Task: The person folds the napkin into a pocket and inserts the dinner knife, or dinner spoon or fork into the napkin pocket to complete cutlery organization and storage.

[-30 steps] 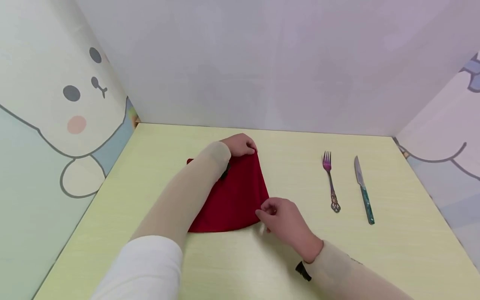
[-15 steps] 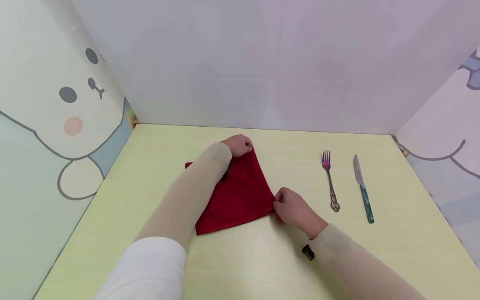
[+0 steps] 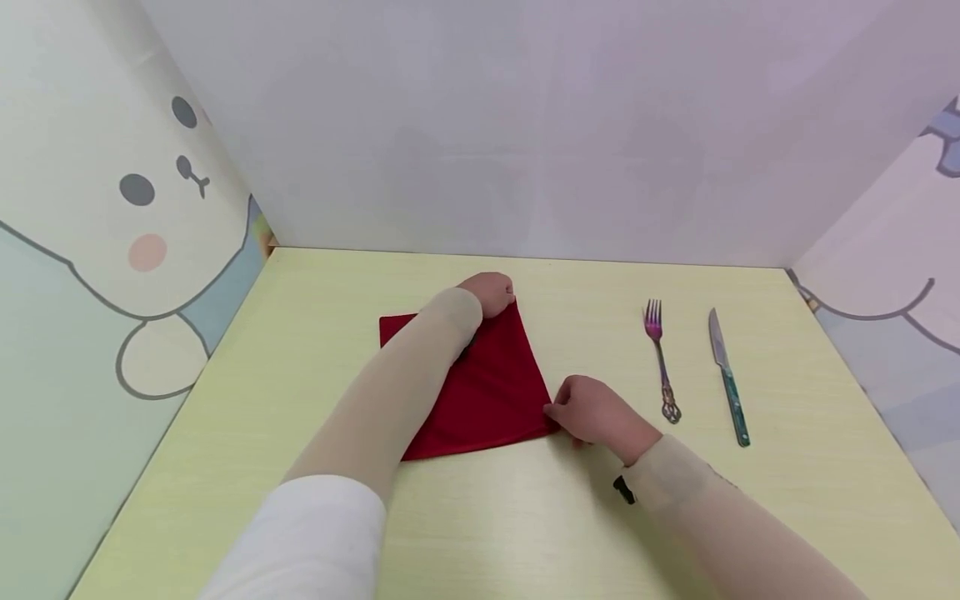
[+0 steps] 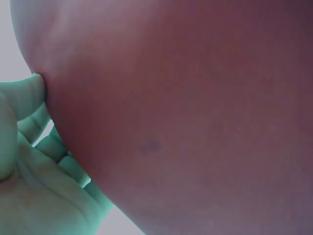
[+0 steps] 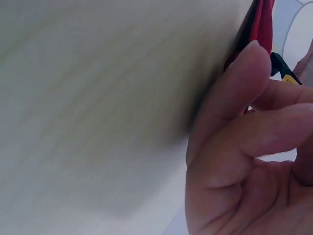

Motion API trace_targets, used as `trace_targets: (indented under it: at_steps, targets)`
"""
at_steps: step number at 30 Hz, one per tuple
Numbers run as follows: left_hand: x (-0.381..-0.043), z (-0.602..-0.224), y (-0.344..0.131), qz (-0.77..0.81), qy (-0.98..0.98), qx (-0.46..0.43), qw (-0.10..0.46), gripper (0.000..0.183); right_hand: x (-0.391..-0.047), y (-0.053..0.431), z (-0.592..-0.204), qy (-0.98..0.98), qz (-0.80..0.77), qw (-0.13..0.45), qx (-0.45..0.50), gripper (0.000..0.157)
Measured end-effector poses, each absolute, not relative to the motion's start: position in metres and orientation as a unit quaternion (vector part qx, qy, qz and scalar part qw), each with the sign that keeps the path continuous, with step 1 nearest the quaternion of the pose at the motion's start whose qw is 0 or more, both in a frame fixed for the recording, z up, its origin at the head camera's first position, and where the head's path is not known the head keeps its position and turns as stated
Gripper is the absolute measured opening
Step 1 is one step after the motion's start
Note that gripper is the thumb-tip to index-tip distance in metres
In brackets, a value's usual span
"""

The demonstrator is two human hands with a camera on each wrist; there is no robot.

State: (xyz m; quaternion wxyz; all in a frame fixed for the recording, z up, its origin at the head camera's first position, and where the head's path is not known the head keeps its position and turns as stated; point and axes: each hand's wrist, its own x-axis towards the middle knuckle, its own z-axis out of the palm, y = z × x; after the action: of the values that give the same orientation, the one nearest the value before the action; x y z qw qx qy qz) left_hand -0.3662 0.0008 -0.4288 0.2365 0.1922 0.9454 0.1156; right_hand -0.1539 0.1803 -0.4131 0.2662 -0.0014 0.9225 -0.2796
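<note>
A red cloth napkin lies on the pale yellow table, its middle partly covered by my left forearm. At the far right corner, my left hand pinches the edge. Thumb and fingers grip that edge in the left wrist view, where the cloth fills most of the picture. My right hand holds the near right corner between thumb and fingers. Curled fingers show in the right wrist view, with a strip of the cloth beyond them.
A fork with a purplish head lies right of the cloth, tines away from me. Beside it is a knife with a green handle. A pale back wall and printed side walls border the table.
My right hand has moved right and slightly away from me, drawing the near right corner out. The cloth's right part lies flatter and wider. My left hand has shifted slightly right.
</note>
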Motion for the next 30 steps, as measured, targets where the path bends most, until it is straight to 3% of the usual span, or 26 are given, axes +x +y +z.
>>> trace_targets:
  at_steps: [6,18,22,27,30]
  targets:
    - [-0.36,-0.425,0.006,0.125,0.948,0.195,0.22,0.024,-0.152,0.181,-0.411,0.924,-0.274,0.265,-0.018,0.014]
    - [-0.345,-0.423,0.031,0.148,0.94,0.223,0.21,0.014,-0.137,0.189,-0.414,0.931,-0.254,0.259,-0.05,0.027]
    - [-0.343,-0.426,0.035,0.142,0.94,0.226,0.212,0.014,-0.132,0.195,-0.418,0.91,-0.317,0.265,-0.031,0.025]
    - [-0.344,-0.427,0.037,0.141,0.94,0.223,0.217,0.014,-0.129,0.201,-0.421,0.859,-0.44,0.261,0.018,0.01]
    - [-0.348,-0.43,0.037,0.142,0.938,0.222,0.224,0.013,-0.128,0.2,-0.42,0.836,-0.482,0.259,0.045,0.013]
